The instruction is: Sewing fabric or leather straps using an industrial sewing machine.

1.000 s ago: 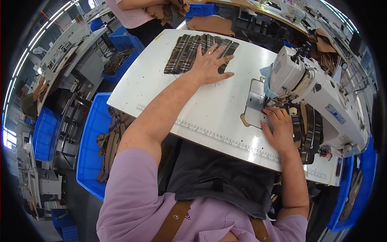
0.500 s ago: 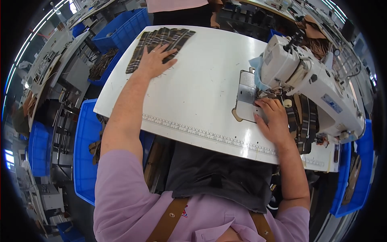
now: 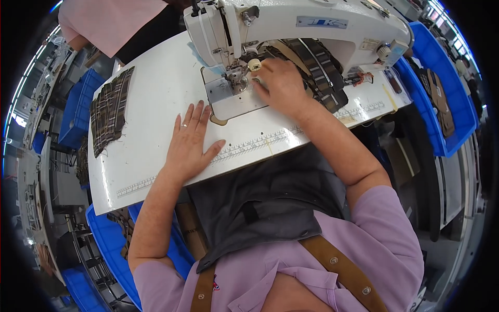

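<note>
My left hand (image 3: pixel 191 143) lies flat on the white table (image 3: pixel 156 93), fingers spread and holding nothing, just left of the metal sewing plate (image 3: pixel 244 106). At the white sewing machine (image 3: pixel 280 23), my right hand (image 3: pixel 283 88) reaches beside the needle area, close to a round cream knob (image 3: pixel 254 65). Its fingers are bent with the thumb near the forefinger; whatever they pinch is hidden. Dark plaid fabric (image 3: pixel 325 73) with a light strip lies under the machine's arm, right behind that hand. Plaid pieces (image 3: pixel 112 106) with frayed edges rest at the table's left end.
A ruler strip (image 3: pixel 249 151) runs along the table's near edge. Blue bins stand at the left (image 3: pixel 80 106), below the table (image 3: pixel 106 234), and at the right (image 3: pixel 457 112) with brown fabric inside. A person in a pink top (image 3: pixel 106 23) is beyond the table.
My left hand has left the plaid pieces and moved right and nearer, onto the table by the plate. My right hand remains by the needle. The view has swung right.
</note>
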`<move>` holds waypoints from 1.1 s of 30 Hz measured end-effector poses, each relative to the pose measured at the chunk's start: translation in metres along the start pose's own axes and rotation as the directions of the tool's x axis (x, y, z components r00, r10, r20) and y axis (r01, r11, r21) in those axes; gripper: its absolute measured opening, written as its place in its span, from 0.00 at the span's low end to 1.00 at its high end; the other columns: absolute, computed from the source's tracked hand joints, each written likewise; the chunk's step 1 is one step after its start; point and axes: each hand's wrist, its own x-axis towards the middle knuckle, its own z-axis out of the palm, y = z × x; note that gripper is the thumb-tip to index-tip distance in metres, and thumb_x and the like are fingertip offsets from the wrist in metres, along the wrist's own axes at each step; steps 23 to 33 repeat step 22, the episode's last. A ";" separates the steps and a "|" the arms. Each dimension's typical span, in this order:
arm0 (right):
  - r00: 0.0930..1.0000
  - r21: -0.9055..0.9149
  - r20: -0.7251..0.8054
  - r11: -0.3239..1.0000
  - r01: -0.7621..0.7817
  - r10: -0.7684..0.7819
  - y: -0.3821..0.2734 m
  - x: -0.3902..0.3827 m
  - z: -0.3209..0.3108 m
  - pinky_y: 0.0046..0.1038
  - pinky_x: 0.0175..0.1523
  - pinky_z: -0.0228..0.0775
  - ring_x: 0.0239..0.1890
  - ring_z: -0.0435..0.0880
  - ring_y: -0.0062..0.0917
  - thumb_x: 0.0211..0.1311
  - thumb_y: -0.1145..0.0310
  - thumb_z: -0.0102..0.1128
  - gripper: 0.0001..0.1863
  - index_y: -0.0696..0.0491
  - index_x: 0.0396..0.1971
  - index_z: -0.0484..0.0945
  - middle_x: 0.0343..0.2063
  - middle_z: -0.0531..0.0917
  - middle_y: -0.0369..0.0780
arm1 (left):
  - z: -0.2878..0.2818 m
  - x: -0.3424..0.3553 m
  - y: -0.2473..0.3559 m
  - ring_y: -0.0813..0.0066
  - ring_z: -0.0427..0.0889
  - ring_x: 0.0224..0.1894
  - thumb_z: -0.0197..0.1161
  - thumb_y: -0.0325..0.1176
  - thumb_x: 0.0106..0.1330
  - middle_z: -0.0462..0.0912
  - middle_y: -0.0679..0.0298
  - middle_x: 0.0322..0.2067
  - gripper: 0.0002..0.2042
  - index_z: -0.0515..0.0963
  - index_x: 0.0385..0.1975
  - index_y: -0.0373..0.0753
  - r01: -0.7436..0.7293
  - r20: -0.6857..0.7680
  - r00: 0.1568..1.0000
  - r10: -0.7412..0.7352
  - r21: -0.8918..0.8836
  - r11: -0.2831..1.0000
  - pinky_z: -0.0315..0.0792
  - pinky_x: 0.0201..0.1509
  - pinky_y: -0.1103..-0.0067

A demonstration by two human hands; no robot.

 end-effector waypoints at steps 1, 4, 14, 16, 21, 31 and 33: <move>0.999 -0.069 -0.024 0.996 -0.049 0.047 0.009 -0.001 -0.003 0.44 0.52 0.75 0.46 0.84 0.42 0.60 0.57 0.73 0.18 0.54 0.44 0.86 0.43 0.84 0.42 | 0.002 0.000 0.004 0.50 0.49 0.83 0.54 0.58 0.74 0.53 0.49 0.80 0.42 0.55 0.79 0.36 0.001 -0.010 1.000 -0.001 0.008 1.000 0.42 0.83 0.52; 0.960 -0.274 0.074 0.931 -0.241 0.270 0.022 -0.005 -0.015 0.41 0.51 0.77 0.47 0.84 0.38 0.57 0.53 0.75 0.20 0.53 0.41 0.85 0.42 0.85 0.43 | 0.003 -0.006 0.007 0.48 0.49 0.83 0.51 0.62 0.74 0.53 0.47 0.80 0.44 0.54 0.79 0.32 0.016 -0.017 1.000 -0.015 0.029 0.999 0.42 0.84 0.53; 0.871 -0.068 0.231 0.900 -0.430 0.433 0.062 0.008 -0.019 0.42 0.48 0.80 0.42 0.89 0.44 0.63 0.47 0.71 0.23 0.54 0.39 0.88 0.36 0.89 0.47 | 0.009 -0.017 0.031 0.43 0.51 0.81 0.55 0.62 0.73 0.55 0.38 0.77 0.46 0.55 0.76 0.25 0.092 -0.091 0.991 -0.095 -0.032 0.995 0.46 0.83 0.54; 0.877 0.162 0.182 0.867 -0.472 0.444 0.071 0.010 -0.022 0.38 0.43 0.77 0.34 0.87 0.39 0.69 0.56 0.68 0.16 0.57 0.38 0.88 0.33 0.89 0.46 | 0.008 -0.019 0.032 0.42 0.51 0.81 0.55 0.62 0.73 0.56 0.38 0.77 0.46 0.55 0.76 0.25 0.071 -0.106 0.991 -0.077 -0.050 0.996 0.46 0.83 0.54; 0.744 0.527 0.373 0.533 -0.662 0.554 0.070 -0.007 -0.035 0.27 0.42 0.74 0.30 0.80 0.22 0.71 0.57 0.68 0.16 0.57 0.40 0.88 0.29 0.87 0.37 | 0.001 -0.022 0.025 0.46 0.53 0.81 0.57 0.62 0.72 0.58 0.44 0.77 0.44 0.57 0.78 0.34 0.059 -0.051 0.996 -0.066 -0.132 0.990 0.47 0.83 0.56; 0.782 0.566 0.352 0.548 -0.615 0.514 0.067 -0.020 -0.033 0.28 0.43 0.74 0.30 0.81 0.25 0.70 0.58 0.69 0.14 0.54 0.42 0.89 0.29 0.88 0.38 | 0.000 -0.022 0.022 0.48 0.54 0.81 0.59 0.63 0.72 0.59 0.48 0.78 0.43 0.58 0.79 0.41 0.012 -0.021 1.000 -0.017 -0.188 0.982 0.47 0.84 0.57; 0.782 0.566 0.352 0.548 -0.615 0.514 0.067 -0.020 -0.033 0.28 0.43 0.74 0.30 0.81 0.25 0.70 0.58 0.69 0.14 0.54 0.42 0.89 0.29 0.88 0.38 | 0.000 -0.022 0.022 0.48 0.54 0.81 0.59 0.63 0.72 0.59 0.48 0.78 0.43 0.58 0.79 0.41 0.012 -0.021 1.000 -0.017 -0.188 0.982 0.47 0.84 0.57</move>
